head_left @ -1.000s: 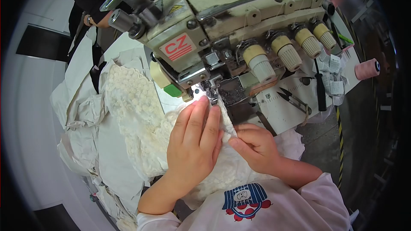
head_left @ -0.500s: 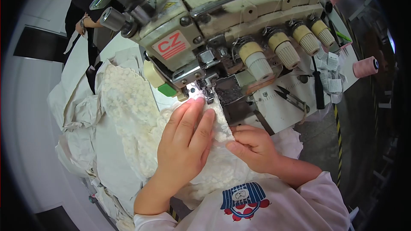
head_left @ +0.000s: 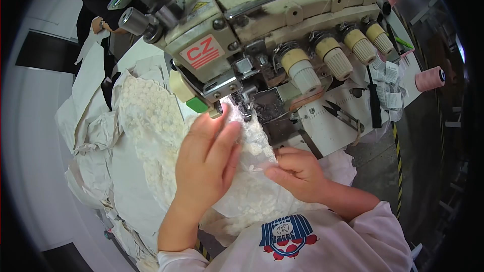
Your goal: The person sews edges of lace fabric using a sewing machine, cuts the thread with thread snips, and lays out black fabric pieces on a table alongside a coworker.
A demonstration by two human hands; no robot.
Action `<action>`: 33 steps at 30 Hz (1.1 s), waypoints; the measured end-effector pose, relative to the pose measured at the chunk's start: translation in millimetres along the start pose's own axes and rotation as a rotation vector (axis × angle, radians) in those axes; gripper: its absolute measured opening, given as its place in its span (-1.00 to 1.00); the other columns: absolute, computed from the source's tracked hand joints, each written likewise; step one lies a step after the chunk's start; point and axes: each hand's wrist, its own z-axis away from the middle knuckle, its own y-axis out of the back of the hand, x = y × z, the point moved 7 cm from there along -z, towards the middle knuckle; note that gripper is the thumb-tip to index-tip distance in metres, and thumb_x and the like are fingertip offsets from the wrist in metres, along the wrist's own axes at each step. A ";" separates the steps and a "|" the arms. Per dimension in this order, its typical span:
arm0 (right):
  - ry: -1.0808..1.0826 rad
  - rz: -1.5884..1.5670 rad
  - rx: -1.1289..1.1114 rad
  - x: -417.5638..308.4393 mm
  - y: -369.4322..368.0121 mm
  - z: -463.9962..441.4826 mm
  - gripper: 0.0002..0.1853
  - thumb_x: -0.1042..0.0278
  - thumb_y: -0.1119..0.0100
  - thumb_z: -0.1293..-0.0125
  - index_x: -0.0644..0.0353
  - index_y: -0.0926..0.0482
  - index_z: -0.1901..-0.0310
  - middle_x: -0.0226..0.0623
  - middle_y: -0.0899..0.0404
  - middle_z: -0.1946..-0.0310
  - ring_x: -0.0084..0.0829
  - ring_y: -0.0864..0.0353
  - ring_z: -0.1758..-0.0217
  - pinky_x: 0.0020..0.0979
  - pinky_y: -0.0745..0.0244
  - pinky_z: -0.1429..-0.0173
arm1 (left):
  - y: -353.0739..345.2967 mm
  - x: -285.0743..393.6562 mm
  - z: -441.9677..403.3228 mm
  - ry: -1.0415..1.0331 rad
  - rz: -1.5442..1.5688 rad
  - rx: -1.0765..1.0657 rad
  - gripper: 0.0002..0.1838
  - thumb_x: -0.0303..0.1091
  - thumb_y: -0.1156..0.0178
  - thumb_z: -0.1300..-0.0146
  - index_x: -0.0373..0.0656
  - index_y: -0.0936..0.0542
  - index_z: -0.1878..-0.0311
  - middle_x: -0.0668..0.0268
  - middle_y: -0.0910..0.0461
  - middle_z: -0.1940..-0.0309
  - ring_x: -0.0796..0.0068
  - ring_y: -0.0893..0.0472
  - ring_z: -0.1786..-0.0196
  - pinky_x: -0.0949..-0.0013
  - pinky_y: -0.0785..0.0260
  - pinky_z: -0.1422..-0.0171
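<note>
A cream lace-textured fabric (head_left: pixel 257 143) runs up to the presser foot (head_left: pixel 245 106) of an overlock sewing machine (head_left: pixel 201 53). At the left of the foot, my left hand (head_left: pixel 205 156) has its fingers stretched out, the fingertips at the fabric beside the lit needle area. My right hand (head_left: pixel 297 174) pinches the fabric's right edge between thumb and bent fingers, a little below the foot. More of the same fabric spreads below both hands and off to the left. Whether my left fingertips press on the cloth is hard to make out.
Thread snips (head_left: pixel 344 116), a black-handled screwdriver (head_left: pixel 374 98), white labels (head_left: pixel 392 88) and a pink thread spool (head_left: pixel 430 79) lie on the right. White fabric pieces (head_left: pixel 98 131) are heaped at left. Another person's hand (head_left: pixel 98 26) shows at the upper left.
My left hand has shifted slightly left and down, uncovering more of the fabric by the foot. My right hand keeps its pinch almost in place.
</note>
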 end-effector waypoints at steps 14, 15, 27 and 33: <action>-0.207 -0.199 -0.148 1.6 -12.1 7.7 -0.80 0.38 -0.15 -0.32 0.13 -0.70 0.09 -0.36 -0.50 0.55 -0.50 -0.41 0.46 -0.49 -0.34 0.29 | 33.3 -71.3 56.7 0.670 0.412 0.394 -0.80 -0.48 -0.36 -0.13 -0.24 -0.58 0.18 0.43 -0.48 0.32 0.65 -0.35 0.34 0.59 -0.25 0.18; -0.208 -0.198 -0.148 2.2 -15.4 8.6 -0.80 0.38 -0.15 -0.32 0.13 -0.70 0.09 -0.36 -0.50 0.55 -0.50 -0.41 0.46 -0.49 -0.34 0.29 | 35.1 -69.2 52.0 0.627 0.352 0.391 -0.81 -0.48 -0.35 -0.14 -0.24 -0.58 0.18 0.42 -0.48 0.32 0.65 -0.35 0.34 0.59 -0.25 0.19; -0.031 0.072 0.077 1.5 -8.8 6.5 -0.76 0.37 -0.29 -0.21 0.26 -0.52 0.55 -0.26 -0.35 0.68 -0.32 -0.31 0.59 -0.31 -0.20 0.49 | -1.5 28.4 18.7 0.043 0.089 -0.074 -0.51 -0.19 -0.30 -0.10 -0.11 -0.56 -0.13 0.17 -0.47 -0.17 0.14 -0.42 -0.26 0.02 -0.18 -0.35; -0.071 0.054 0.063 8.4 -6.3 5.8 -0.78 0.35 -0.25 -0.25 0.26 -0.53 0.50 -0.30 -0.30 0.68 -0.36 -0.28 0.60 -0.33 -0.17 0.48 | -9.1 18.6 13.6 -0.007 0.059 -0.118 -0.49 -0.12 -0.26 -0.12 -0.09 -0.55 -0.15 0.17 -0.43 -0.19 0.10 -0.40 -0.26 -0.07 -0.14 -0.37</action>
